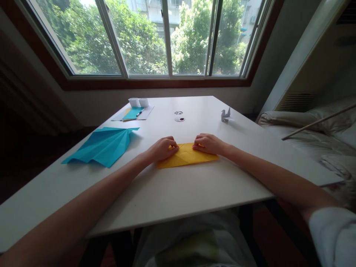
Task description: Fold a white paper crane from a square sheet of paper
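Observation:
A yellow sheet of paper (189,156), folded into a long flat strip with crease lines across it, lies on the white table in front of me. My left hand (164,149) grips its far edge toward the left, fingers curled and thumb pressed on the paper. Toward the right end of that same edge, my right hand (207,144) pinches the paper with bent fingers. Between the two hands a stretch of the folded edge shows. What lies beneath the curled fingers is hidden.
On the left lies a creased blue sheet of paper (104,145). Farther back are stacked coloured papers (132,113), a pen (139,112) and two white paper boxes (138,102). A folded paper bird (226,115) stands at the right. Round black-and-white pieces (179,119) lie mid-table (178,196).

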### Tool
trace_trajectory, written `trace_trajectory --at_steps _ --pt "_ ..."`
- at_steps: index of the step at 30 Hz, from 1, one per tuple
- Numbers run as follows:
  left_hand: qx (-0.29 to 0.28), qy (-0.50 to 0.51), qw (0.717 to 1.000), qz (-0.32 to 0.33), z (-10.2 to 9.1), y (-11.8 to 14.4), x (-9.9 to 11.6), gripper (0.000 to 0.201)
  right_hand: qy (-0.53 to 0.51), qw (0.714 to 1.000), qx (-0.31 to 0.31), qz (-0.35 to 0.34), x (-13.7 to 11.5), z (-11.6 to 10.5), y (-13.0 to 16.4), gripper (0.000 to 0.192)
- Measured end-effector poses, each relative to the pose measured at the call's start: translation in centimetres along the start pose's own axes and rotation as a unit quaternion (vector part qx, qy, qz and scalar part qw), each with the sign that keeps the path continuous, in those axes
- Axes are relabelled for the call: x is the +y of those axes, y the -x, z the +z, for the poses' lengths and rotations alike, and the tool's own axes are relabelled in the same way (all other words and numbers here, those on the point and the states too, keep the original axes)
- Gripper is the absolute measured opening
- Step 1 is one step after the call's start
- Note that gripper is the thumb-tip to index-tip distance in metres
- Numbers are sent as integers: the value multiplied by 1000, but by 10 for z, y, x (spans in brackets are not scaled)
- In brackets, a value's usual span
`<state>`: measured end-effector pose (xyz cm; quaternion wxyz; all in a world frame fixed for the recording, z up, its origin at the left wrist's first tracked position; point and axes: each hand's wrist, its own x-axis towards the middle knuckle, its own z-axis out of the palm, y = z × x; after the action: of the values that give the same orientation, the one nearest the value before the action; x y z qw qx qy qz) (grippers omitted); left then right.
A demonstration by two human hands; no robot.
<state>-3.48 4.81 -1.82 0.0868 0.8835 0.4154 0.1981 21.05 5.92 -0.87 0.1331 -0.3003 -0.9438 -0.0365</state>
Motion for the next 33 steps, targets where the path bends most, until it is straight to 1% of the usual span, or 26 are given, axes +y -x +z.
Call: trace_trajectory --at_steps 6,9,12,19,22,29,33 --pt "19 -54 997 -55 6 2 8 33 58 998 13 30 -11 5 -2 39" --pt "18 -75 993 -85 7 4 13 36 83 996 9 38 -16 4 -1 46" --pt "6 -93 991 -98 5 5 17 46 100 994 -1 39 -20 2 1 54" --pt "-44 -130 987 -87 -3 12 26 70 97 994 -33 36 -24 -3 2 65" --pt "-54 -139 985 -87 -4 15 29 77 90 995 -36 34 -25 -4 3 66" --pt "-74 -131 984 -91 -7 17 31 81 69 996 -42 30 -23 -5 5 73" --pt "-115 -113 984 -73 -12 17 27 85 10 998 -61 16 -11 -6 11 76"
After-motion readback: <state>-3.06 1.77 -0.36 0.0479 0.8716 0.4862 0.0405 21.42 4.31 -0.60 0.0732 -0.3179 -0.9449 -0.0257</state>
